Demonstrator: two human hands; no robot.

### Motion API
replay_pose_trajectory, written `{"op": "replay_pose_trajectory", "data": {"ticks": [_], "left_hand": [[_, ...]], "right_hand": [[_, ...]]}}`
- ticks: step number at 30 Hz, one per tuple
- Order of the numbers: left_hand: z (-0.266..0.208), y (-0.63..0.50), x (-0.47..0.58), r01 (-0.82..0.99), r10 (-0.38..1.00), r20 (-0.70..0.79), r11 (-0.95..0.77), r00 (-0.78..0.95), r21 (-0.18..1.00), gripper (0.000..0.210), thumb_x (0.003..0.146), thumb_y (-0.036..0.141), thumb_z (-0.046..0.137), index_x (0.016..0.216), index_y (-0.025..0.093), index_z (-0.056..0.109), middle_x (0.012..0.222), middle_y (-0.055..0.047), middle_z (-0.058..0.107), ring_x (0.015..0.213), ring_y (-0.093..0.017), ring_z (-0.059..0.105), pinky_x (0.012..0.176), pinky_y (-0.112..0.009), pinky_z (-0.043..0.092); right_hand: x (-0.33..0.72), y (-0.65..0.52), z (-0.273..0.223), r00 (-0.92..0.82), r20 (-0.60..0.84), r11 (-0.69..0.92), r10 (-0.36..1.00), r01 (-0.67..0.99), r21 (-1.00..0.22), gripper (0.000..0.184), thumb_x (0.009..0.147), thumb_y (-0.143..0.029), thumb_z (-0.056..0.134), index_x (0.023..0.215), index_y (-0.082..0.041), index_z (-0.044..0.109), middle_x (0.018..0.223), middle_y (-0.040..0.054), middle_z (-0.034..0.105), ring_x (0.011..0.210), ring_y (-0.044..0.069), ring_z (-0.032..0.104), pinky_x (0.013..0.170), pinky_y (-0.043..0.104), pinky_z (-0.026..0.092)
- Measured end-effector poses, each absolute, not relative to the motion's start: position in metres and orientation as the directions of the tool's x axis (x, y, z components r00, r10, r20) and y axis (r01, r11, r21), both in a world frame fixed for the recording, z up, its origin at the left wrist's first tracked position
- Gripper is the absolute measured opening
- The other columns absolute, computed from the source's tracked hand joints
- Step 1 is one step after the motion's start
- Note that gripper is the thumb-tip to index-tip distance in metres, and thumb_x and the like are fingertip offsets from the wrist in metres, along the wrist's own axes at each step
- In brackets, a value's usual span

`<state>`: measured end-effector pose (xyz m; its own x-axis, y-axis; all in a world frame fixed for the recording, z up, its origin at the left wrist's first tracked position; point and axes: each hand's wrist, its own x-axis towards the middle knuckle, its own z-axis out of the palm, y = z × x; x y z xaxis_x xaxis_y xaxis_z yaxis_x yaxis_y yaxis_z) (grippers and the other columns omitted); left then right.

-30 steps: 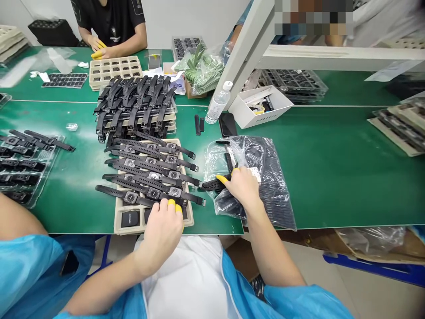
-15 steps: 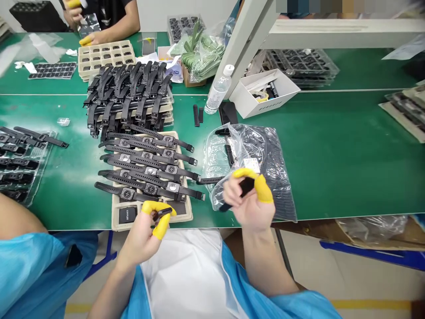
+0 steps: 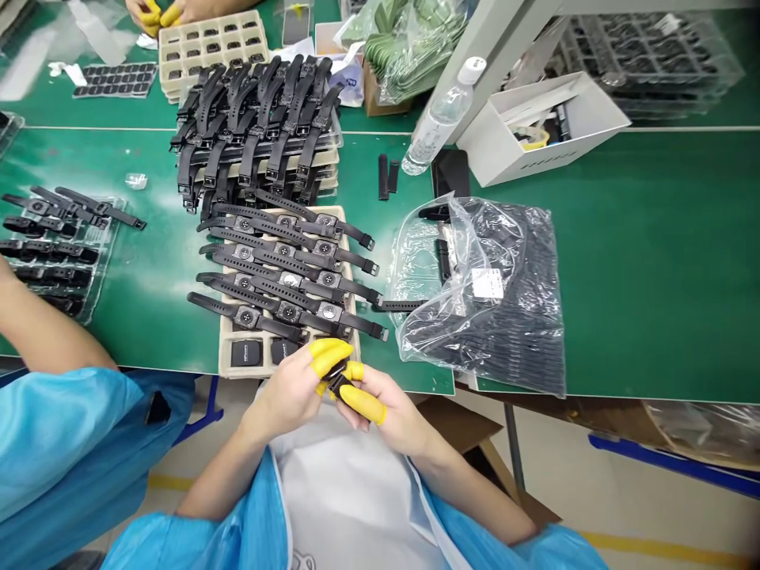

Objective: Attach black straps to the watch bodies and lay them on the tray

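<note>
My left hand point(image 3: 297, 392), with yellow finger cots, pinches a small black watch body point(image 3: 337, 369) in front of the tray's near edge. Against it, my right hand point(image 3: 383, 402), also in yellow finger cots, grips a black watch strap point(image 3: 338, 385); most of this strap is hidden by the fingers. Whether strap and body are joined I cannot tell. Just beyond my hands lies a beige tray point(image 3: 226, 348) bearing several strapped watches point(image 3: 289, 313), face down. Two bare watch bodies point(image 3: 246, 353) sit in its front pockets.
Right of the tray, a clear plastic bag point(image 3: 522, 317) full of black straps lies on the green table point(image 3: 641, 277). Behind are stacked watch trays point(image 3: 255, 142), a water bottle point(image 3: 442, 115) and a white box point(image 3: 540, 134). Another person's blue sleeve point(image 3: 65, 427) is at left; a co-worker's hands point(image 3: 157, 12) show far left.
My right hand has come left from over the plastic bag with the strap and met my left hand at the watch body. The view has shifted, with the table contents appearing higher.
</note>
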<state>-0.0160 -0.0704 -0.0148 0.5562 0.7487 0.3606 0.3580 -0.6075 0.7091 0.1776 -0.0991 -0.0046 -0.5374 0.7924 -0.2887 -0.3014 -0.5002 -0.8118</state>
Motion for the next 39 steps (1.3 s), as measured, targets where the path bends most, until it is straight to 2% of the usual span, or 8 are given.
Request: {"op": "replay_pose_trajectory", "data": {"ticks": [7,14,18,23,27,31,36,39], "left_hand": [[-0.019,-0.076,-0.020,0.390,0.784,0.339,-0.571,0.520,0.722,0.056,0.098,0.008,0.044,0.152,0.023,0.045,0.130,-0.013,0.069,0.127,-0.025,0.066,0.105,-0.042,0.059],[-0.017,-0.078,-0.017,0.449,0.802,0.293,-0.549,0.520,0.705,0.057,0.101,0.012,0.042,0.157,0.021,0.038,0.132,-0.017,0.063,0.127,-0.028,0.062,0.103,-0.044,0.058],[-0.006,-0.074,-0.021,0.384,0.751,0.247,-0.556,0.613,0.737,0.057,0.102,0.020,0.042,0.159,0.018,0.036,0.134,-0.019,0.059,0.127,-0.031,0.059,0.105,-0.049,0.055],[0.000,-0.069,-0.025,0.465,0.731,0.240,-0.616,0.638,0.636,0.051,0.100,0.021,0.047,0.151,0.016,0.047,0.123,-0.017,0.063,0.120,-0.030,0.060,0.102,-0.048,0.056],[-0.002,-0.069,-0.028,0.391,0.722,0.220,-0.575,0.656,0.718,0.047,0.103,0.021,0.043,0.150,0.018,0.046,0.123,-0.016,0.064,0.117,-0.028,0.062,0.098,-0.044,0.059],[-0.009,-0.074,-0.030,0.341,0.766,0.261,-0.528,0.588,0.778,0.053,0.104,0.022,0.050,0.155,0.022,0.039,0.127,-0.015,0.064,0.117,-0.026,0.064,0.097,-0.040,0.059],[-0.017,-0.075,-0.034,0.343,0.737,0.295,-0.579,0.608,0.739,0.061,0.103,0.007,0.037,0.161,0.027,0.036,0.134,-0.015,0.061,0.124,-0.024,0.061,0.103,-0.040,0.057],[-0.015,-0.074,-0.036,0.363,0.730,0.254,-0.572,0.635,0.736,0.063,0.103,0.007,0.037,0.162,0.028,0.034,0.138,-0.016,0.057,0.128,-0.025,0.059,0.105,-0.041,0.056]], "right_hand": [[0.173,-0.099,-0.014,-0.463,-0.336,-0.511,0.820,-0.330,-0.794,0.038,0.093,-0.058,0.070,0.087,-0.022,0.058,0.052,-0.0080,0.048,0.046,0.011,0.035,0.049,0.026,0.027],[0.164,-0.105,-0.023,-0.365,-0.399,-0.539,0.841,-0.508,-0.672,0.037,0.090,-0.055,0.071,0.083,-0.022,0.057,0.045,-0.0095,0.045,0.040,0.009,0.029,0.045,0.025,0.026],[0.166,-0.104,-0.021,-0.367,-0.418,-0.554,0.831,-0.475,-0.684,0.037,0.090,-0.054,0.072,0.083,-0.021,0.058,0.045,-0.0097,0.044,0.040,0.008,0.027,0.044,0.024,0.024],[0.166,-0.104,-0.019,-0.390,-0.424,-0.568,0.817,-0.428,-0.703,0.039,0.091,-0.058,0.071,0.085,-0.021,0.057,0.044,-0.0113,0.041,0.040,0.008,0.024,0.043,0.024,0.022],[0.166,-0.105,-0.020,-0.418,-0.386,-0.545,0.822,-0.384,-0.746,0.040,0.093,-0.059,0.069,0.087,-0.021,0.058,0.045,-0.0103,0.045,0.040,0.009,0.027,0.044,0.025,0.024],[0.168,-0.104,-0.022,-0.413,-0.352,-0.513,0.840,-0.395,-0.762,0.039,0.093,-0.059,0.069,0.092,-0.021,0.059,0.050,-0.0083,0.053,0.041,0.009,0.035,0.046,0.024,0.028],[0.167,-0.100,-0.021,-0.472,-0.368,-0.589,0.801,-0.511,-0.627,0.035,0.092,-0.054,0.072,0.094,-0.023,0.055,0.047,-0.0107,0.049,0.038,0.009,0.031,0.042,0.023,0.029],[0.167,-0.098,-0.018,-0.497,-0.405,-0.639,0.767,-0.537,-0.551,0.037,0.090,-0.054,0.074,0.093,-0.023,0.054,0.046,-0.0114,0.047,0.036,0.008,0.027,0.039,0.021,0.026]]}}
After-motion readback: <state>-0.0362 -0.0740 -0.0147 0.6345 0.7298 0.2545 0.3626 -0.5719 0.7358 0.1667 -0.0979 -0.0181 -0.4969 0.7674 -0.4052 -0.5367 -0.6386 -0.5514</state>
